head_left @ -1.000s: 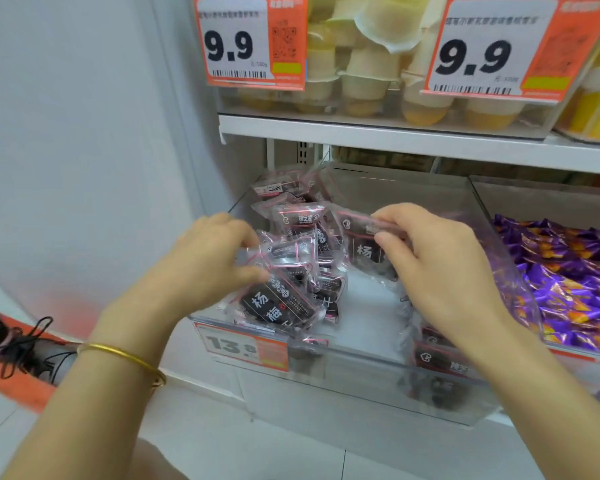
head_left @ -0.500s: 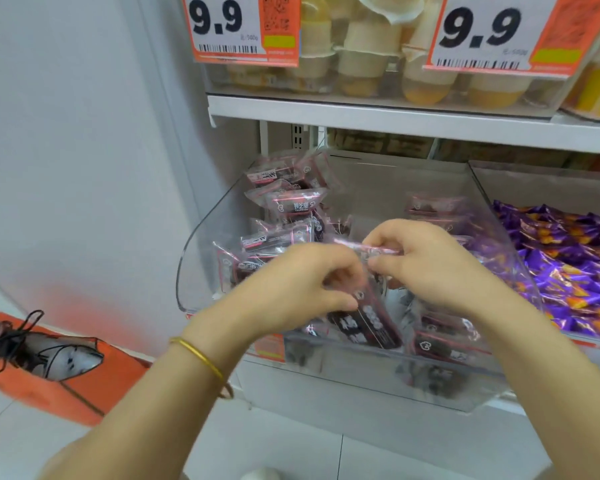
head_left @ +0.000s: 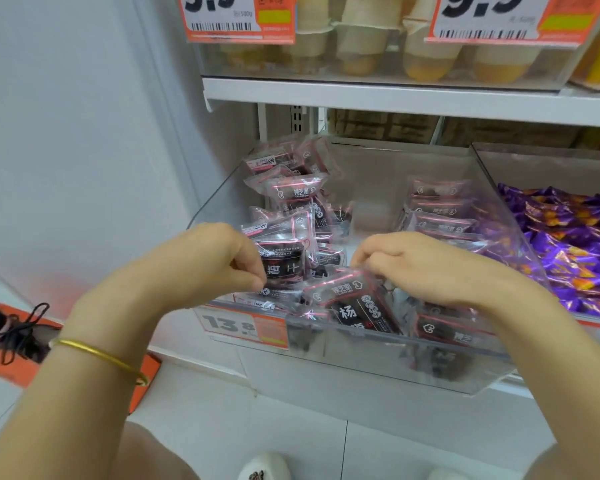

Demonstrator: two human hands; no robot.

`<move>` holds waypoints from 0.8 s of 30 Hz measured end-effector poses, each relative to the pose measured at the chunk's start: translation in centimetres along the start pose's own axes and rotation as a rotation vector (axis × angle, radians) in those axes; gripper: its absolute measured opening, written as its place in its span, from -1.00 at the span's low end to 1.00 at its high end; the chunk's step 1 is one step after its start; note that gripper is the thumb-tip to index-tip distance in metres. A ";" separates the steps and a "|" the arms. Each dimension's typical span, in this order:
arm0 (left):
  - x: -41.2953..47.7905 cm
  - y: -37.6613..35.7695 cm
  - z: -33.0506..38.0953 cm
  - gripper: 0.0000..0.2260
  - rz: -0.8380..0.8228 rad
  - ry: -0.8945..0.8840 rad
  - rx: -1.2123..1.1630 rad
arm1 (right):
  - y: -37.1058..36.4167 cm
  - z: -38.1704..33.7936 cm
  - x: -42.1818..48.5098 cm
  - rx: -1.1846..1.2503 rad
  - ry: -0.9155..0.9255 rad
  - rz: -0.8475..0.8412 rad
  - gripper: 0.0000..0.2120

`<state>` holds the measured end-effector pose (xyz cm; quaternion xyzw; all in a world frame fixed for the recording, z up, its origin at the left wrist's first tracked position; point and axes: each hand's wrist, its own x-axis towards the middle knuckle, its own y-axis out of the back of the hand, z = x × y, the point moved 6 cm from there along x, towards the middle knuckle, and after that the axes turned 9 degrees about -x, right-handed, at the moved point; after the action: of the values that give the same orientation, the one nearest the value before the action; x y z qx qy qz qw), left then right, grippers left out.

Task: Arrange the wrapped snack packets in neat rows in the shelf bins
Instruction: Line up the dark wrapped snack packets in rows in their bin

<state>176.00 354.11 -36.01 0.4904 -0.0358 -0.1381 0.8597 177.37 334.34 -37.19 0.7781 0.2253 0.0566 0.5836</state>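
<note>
Left hand [head_left: 215,268] pinches a black-labelled clear-wrapped snack packet [head_left: 284,266] at its fingertips, front-left in the transparent plastic shelf bin [head_left: 326,358]. Right hand [head_left: 420,268] grips a second dark packet [head_left: 352,303] beneath its fingers. Beyond, a packet row [head_left: 437,211] lines the right wall.

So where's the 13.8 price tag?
In the head view, the tag sits on the front of the clear bin, at its left end, just below the left hand.

Left hand [head_left: 219,263] pinching, right hand [head_left: 421,268] pinching, knuckles up
</note>
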 end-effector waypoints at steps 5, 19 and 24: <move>-0.1 -0.9 -1.4 -0.83 -0.101 0.133 0.220 | -0.3 -0.7 -0.4 -0.120 -0.010 -0.045 -0.45; -0.7 2.6 -0.4 -0.95 0.315 0.120 0.236 | -0.5 -0.1 0.0 -0.163 0.057 -0.013 -0.62; -0.2 1.1 -0.3 -0.89 0.146 0.089 0.455 | -0.3 -0.4 -0.1 -0.148 0.073 -0.023 -0.64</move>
<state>176.11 354.97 -35.23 0.6731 -0.0635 -0.0422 0.7356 177.08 334.71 -37.34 0.7276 0.2504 0.0950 0.6315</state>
